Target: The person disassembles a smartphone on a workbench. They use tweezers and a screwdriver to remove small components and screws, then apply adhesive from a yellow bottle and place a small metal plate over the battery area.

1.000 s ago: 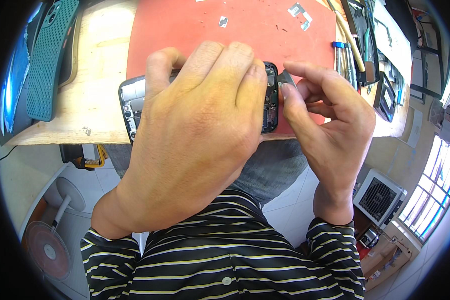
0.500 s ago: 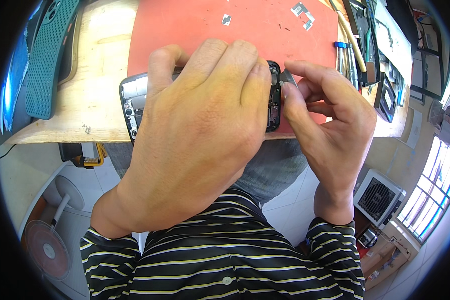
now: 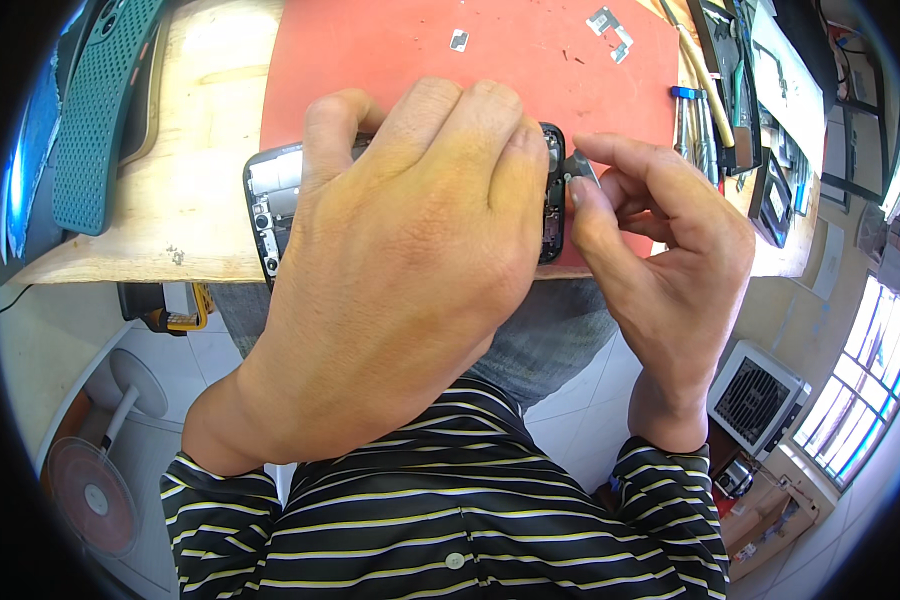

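An opened smartphone (image 3: 278,178) lies crosswise at the table's near edge, partly on the red mat, its inner parts bare at both ends. My left hand (image 3: 420,220) is closed over the phone's middle, fingers curled round its far side, and hides most of it. Just off the phone's right end, my right hand (image 3: 660,215) pinches a small thin grey metal piece (image 3: 581,167) between thumb and forefinger. The other fingers of that hand are curled in. What kind of piece it is cannot be made out.
The red mat (image 3: 370,50) carries a small plate (image 3: 459,40), an angular metal bracket (image 3: 612,32) and tiny dark bits. Screwdrivers (image 3: 683,120) and a tool tray stand at the right. A green perforated phone case (image 3: 95,130) is at the left.
The phone, both hands and the mat appear shifted very slightly to the right in the picture. Both grips stay the same.
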Motion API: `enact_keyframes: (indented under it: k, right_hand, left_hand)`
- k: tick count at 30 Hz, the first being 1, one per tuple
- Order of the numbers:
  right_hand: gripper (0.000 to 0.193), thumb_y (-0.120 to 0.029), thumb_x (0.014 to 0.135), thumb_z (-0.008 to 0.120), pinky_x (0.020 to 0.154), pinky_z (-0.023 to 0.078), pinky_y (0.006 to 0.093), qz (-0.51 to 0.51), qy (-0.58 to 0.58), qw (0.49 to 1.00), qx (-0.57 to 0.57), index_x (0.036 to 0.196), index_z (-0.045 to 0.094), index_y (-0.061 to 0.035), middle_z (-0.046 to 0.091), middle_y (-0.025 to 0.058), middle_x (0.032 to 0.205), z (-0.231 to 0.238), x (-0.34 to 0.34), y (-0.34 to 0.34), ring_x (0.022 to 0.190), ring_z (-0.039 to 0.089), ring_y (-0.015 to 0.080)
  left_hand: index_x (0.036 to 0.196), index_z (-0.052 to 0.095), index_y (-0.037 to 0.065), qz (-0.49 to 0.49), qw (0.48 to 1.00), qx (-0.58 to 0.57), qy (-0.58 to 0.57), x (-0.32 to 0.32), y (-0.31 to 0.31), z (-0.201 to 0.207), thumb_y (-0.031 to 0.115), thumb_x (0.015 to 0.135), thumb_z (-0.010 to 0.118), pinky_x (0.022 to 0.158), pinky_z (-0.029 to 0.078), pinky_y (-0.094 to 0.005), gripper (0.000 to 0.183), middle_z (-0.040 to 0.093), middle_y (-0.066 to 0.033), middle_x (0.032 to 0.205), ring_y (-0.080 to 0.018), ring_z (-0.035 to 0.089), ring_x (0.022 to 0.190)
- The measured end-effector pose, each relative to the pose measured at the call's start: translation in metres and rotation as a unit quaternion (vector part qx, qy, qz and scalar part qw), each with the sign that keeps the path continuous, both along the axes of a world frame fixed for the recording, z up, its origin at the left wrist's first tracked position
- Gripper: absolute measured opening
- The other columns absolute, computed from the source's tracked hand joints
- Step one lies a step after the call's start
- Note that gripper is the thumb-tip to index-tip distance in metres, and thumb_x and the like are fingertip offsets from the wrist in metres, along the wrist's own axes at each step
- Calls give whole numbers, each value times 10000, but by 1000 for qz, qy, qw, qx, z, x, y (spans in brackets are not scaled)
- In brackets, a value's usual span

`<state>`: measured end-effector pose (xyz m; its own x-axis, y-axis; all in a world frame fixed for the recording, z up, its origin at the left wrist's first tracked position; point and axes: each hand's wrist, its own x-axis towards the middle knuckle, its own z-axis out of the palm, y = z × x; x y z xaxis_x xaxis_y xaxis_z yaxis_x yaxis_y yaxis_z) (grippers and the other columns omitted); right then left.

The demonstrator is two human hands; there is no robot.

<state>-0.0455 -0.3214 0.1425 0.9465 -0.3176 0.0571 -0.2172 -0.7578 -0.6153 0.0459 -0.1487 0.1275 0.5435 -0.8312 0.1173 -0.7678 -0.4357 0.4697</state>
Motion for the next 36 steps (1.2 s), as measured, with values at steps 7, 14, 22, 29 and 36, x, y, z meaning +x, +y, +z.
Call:
enact_keyframes:
  k: [7,14,22,29,36]
  right_hand:
    - [306,68,874,758,763,610,248,17,-8,999,-30,1176,781,18,690,14,853,-1,-1,1,782,662,64]
    - [365,95,842,760,763,620,260,24,-30,999,-33,1198,775,19,680,22,833,-2,-4,2,767,664,82]
    - [326,78,868,754,747,628,257,14,-24,999,-39,1187,780,14,681,22,840,-2,-4,1,775,669,76]
    - [304,65,882,751,750,629,255,3,-22,1000,-22,1179,783,11,683,19,859,-3,-4,1,799,671,73]
    - [309,64,883,754,747,623,250,-5,-17,1000,14,1185,784,6,688,21,872,-2,-3,0,806,671,70]
  left_hand:
    - [1266,646,27,-8,1000,-14,17,4,0,1,278,654,926,991,393,-474,719,630,-124,1277,-336,599,1180]
    - [1163,671,65,16,1000,-19,-10,7,-7,0,176,809,827,953,383,-446,403,639,-90,1163,-302,598,1092]
    - [1106,679,70,33,998,-48,4,7,-8,-3,146,782,833,937,388,-432,367,645,-85,1128,-309,602,1098]
    - [1039,681,38,94,970,-226,14,5,-26,-13,49,770,804,910,448,-464,296,624,-108,1051,-351,581,1023]
    - [1007,681,56,44,996,-78,8,16,-14,-4,78,769,813,902,415,-441,273,642,-83,1018,-337,589,1028]
